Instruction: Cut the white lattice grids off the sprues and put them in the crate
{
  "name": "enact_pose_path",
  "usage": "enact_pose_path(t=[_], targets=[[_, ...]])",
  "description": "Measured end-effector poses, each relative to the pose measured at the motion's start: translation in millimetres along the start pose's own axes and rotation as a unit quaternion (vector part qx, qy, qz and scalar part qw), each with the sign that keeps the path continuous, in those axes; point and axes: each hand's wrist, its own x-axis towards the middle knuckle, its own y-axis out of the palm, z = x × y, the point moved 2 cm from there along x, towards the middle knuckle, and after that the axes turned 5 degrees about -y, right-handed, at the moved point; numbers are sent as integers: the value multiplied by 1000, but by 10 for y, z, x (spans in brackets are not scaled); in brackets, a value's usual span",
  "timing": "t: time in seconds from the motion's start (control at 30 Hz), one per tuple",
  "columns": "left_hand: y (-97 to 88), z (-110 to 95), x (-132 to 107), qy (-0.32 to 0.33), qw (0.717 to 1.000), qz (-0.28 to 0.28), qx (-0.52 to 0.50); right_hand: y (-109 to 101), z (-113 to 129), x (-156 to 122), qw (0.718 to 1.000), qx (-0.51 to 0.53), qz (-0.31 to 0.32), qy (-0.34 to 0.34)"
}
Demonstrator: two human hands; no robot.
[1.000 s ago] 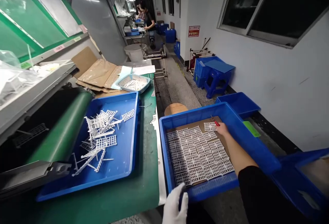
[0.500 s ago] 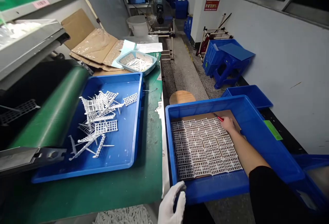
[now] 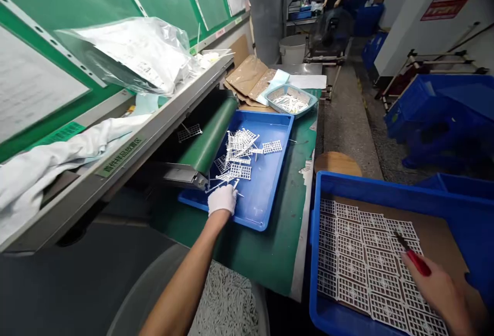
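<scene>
My left hand (image 3: 221,199), in a white glove, reaches into the shallow blue tray (image 3: 266,199) on the green bench, fingers closed around a white plastic piece at the near end of a pile of white plastic grid parts (image 3: 238,158). My bare right hand (image 3: 438,289) hovers over the deep blue crate (image 3: 386,192) at the lower right, closed on a red-handled cutter (image 3: 415,259). Inside the crate, white square grids (image 3: 358,253) lie flat in rows on brown cardboard.
A green conveyor roller (image 3: 206,138) ends at the tray's left side. A pale basket of white parts (image 3: 290,100) sits beyond it, near brown bags. A grey bin of white scraps (image 3: 227,300) stands below. Blue crates (image 3: 436,102) line the aisle; a person works far back.
My left hand has left the crate's front rim and reached forward into the tray of loose grid parts. My head turned left. My right hand has drawn back toward me over the grids.
</scene>
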Motion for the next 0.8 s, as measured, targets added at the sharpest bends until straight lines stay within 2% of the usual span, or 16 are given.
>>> enact_pose_path(t=[0.07, 0.13, 0.2, 0.27, 0.33, 0.37, 0.43, 0.5, 0.6, 0.7, 0.73, 0.8], targets=[[-12, 1, 35, -6, 999, 12, -36, -30, 426, -365, 998, 54, 11, -10], [-55, -13, -195, 2, 996, 15, -90, -90, 1026, -741, 994, 99, 30, -37], [-133, -32, -609, 21, 989, 25, -147, -188, 1726, -1093, 983, 142, -18, -115], [-224, -48, -1096, 30, 974, 44, -219, -288, 2400, -1393, 957, 172, -82, -220], [-309, -54, -1557, 13, 942, 66, -328, -367, 2930, -1623, 929, 175, -125, -301], [-346, -53, -1758, 2, 919, 75, -386, -398, 3122, -1712, 919, 169, -133, -331], [-423, -31, -2085, -14, 874, 84, -478, -453, 3361, -1854, 902, 150, -132, -382], [-520, 33, -2324, -12, 855, 81, -513, -510, 3450, -1979, 886, 130, -128, -426], [-711, 230, -2588, 0, 848, 99, -521, -607, 3446, -2194, 863, 103, -143, -474], [-882, 506, -2797, 29, 850, 141, -507, -657, 3437, -2481, 838, 85, -168, -512], [-912, 599, -2853, 32, 840, 156, -519, -646, 3447, -2584, 829, 87, -179, -522], [-921, 769, -2946, -5, 790, 192, -582, -581, 3493, -2789, 804, 100, -205, -549]])
